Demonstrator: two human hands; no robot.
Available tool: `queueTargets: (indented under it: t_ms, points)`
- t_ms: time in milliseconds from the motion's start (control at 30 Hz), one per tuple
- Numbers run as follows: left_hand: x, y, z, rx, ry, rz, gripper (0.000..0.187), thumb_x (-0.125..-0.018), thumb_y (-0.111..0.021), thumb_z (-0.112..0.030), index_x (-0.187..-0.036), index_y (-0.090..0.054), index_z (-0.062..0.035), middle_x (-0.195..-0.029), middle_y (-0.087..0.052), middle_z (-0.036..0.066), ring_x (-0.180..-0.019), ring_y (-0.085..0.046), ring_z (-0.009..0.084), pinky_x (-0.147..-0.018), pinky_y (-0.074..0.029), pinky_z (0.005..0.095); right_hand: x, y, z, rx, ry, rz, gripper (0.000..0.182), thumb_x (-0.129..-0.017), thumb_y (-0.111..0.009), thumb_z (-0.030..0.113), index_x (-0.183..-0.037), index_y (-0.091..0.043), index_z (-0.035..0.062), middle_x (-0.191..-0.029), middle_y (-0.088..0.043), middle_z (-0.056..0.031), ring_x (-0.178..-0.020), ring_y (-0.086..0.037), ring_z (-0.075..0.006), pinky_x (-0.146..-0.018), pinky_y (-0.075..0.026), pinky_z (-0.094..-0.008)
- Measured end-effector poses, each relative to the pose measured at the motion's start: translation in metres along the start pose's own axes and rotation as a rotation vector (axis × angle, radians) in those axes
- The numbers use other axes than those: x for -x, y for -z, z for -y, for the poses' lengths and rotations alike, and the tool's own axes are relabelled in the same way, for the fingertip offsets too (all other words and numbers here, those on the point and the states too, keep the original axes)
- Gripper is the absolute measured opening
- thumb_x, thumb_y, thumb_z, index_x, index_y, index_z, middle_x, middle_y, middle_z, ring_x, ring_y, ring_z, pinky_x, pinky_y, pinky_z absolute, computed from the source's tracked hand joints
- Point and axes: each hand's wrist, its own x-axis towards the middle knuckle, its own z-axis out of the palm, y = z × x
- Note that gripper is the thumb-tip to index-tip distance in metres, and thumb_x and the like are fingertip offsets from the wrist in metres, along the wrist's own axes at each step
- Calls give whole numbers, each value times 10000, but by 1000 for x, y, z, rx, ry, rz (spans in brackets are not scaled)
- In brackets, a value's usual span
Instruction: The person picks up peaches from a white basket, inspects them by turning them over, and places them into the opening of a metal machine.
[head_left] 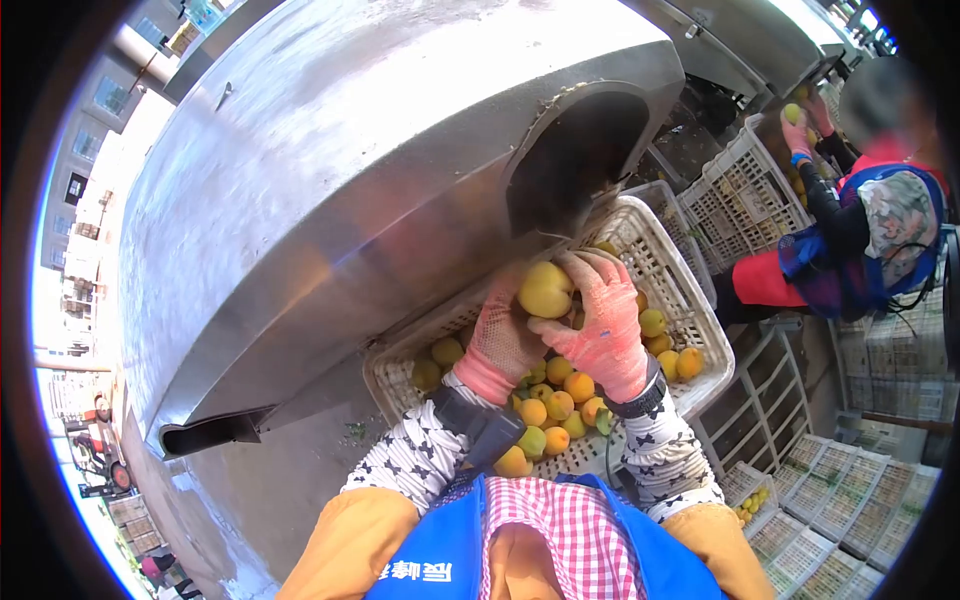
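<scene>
A large yellow apricot [546, 290] is held up between my two gloved hands, above a white plastic crate [688, 275]. My left hand [503, 340], in a pink glove, closes around its left side, with the fingers partly hidden behind it. My right hand [603, 325], also in a pink glove, has its fingers curled at the fruit's upper right and its thumb along the lower edge. Below the hands, the crate holds several smaller orange and yellow-green apricots [560, 404]. A green leaf [604, 420] lies among them near my right wrist.
A big metal machine [370, 190] with a dark chute opening [575, 160] stands beyond the crate. At the right, a co-worker [850, 220] in pink gloves holds a fruit over another crate [740, 205]. Stacked crates [830, 500] and a metal rack [765, 390] stand at the lower right.
</scene>
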Motion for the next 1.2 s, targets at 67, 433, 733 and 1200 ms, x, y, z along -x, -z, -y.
queueTargets:
  t_ms: [67, 433, 733, 1200]
  points:
    - [-2, 13, 5, -674, -307, 76, 381, -981, -592, -298, -1279, -542, -67, -1255, -607, 129, -1127, -618, 238, -988, -508, 368, -2, 4, 4, -67, 10, -47, 730, -613, -850, 243, -1264, -607, 17, -1182, -622, -169, -1123, -573, -374, -989, -465, -460]
    - [-7, 131, -2, -1244, 2, -416, 482, -957, -615, -421, -1264, -602, -51, -1049, -667, 59, -935, -661, 231, -830, -538, 372, -104, -67, -57, 398, -175, -4, 472, -753, -777, 217, -1152, -626, 15, -1138, -623, -242, -1024, -613, -410, -873, -527, -430]
    - [32, 164, 34, -2666, 663, 397, 925, -694, -722, -653, -1365, -533, -44, -1366, -521, 182, -1330, -434, 390, -1117, -312, 535, -22, 14, -69, -345, -719, 359, 282, -896, -713, 118, -1164, -687, 34, -1038, -695, -37, -895, -645, -119, -781, -520, -267]
    - [22, 198, 40, -2090, 370, -178, 556, -837, -703, -440, -1243, -581, -80, -1176, -663, 137, -1051, -661, 334, -885, -534, 465, 110, -28, -132, -355, -668, 928, 651, -747, -773, 265, -1298, -582, -24, -1149, -689, -181, -1068, -673, -274, -934, -534, -370]
